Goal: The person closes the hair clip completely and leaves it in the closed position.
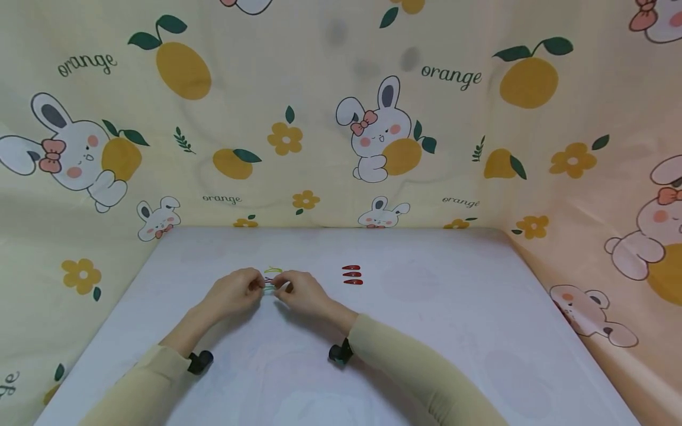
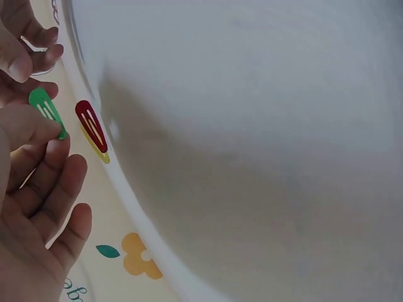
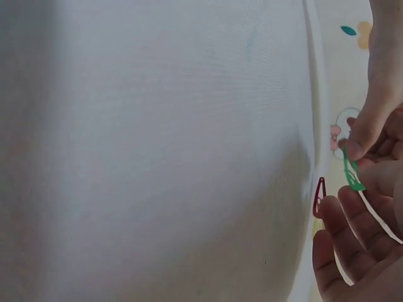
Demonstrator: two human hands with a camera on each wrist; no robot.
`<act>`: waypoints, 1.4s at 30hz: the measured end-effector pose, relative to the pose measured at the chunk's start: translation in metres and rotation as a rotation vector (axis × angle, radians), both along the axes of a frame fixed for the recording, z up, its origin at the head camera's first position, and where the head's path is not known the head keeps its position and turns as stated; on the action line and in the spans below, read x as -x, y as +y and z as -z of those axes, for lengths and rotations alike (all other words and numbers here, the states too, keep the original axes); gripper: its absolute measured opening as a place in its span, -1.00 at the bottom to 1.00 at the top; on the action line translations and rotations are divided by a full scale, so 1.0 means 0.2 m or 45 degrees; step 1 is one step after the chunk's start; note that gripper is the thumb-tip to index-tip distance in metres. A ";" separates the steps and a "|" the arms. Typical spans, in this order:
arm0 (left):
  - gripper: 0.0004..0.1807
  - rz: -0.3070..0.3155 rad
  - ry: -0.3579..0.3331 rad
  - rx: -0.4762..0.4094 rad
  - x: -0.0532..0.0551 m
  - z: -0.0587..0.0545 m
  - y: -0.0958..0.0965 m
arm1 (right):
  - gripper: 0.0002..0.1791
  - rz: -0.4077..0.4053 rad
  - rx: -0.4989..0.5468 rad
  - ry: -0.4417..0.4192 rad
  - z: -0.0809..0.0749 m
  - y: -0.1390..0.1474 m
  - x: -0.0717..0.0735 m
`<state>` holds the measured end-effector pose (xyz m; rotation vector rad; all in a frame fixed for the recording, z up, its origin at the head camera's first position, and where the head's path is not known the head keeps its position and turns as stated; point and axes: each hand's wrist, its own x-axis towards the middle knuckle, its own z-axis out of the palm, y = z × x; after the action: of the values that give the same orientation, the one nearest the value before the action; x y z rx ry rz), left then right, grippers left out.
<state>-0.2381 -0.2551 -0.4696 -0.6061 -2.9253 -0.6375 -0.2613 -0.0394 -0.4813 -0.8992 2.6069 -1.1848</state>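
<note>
A green snap hair clip (image 2: 44, 107) is between my two hands over the far left part of the table. My left hand (image 1: 237, 290) pinches its narrow end between thumb and fingers. My right hand (image 1: 303, 293) has its thumb and fingertips at the wide end, pinching it in the right wrist view. Just beyond the hands lie a dark red hair clip (image 2: 92, 126) and a yellow hair clip (image 1: 273, 270). From the left wrist the red one partly overlaps the yellow. The hands cover part of this group in the head view.
Three red hair clips (image 1: 351, 274) lie in a short column on the white table (image 1: 453, 331), to the right of my right hand. A patterned cloth (image 1: 319, 177) with rabbits and oranges hangs behind the table's far edge. Each wrist wears a small black camera (image 1: 200, 362).
</note>
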 end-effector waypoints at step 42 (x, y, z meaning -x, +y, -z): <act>-0.74 0.178 0.619 -0.414 -0.03 -0.12 0.32 | -0.87 0.210 0.550 0.124 -0.18 0.32 -0.11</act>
<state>-0.2324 -0.1917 -0.4458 -0.7967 -2.2866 -0.8223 -0.2399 0.0237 -0.4449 -0.8342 2.5852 -1.8406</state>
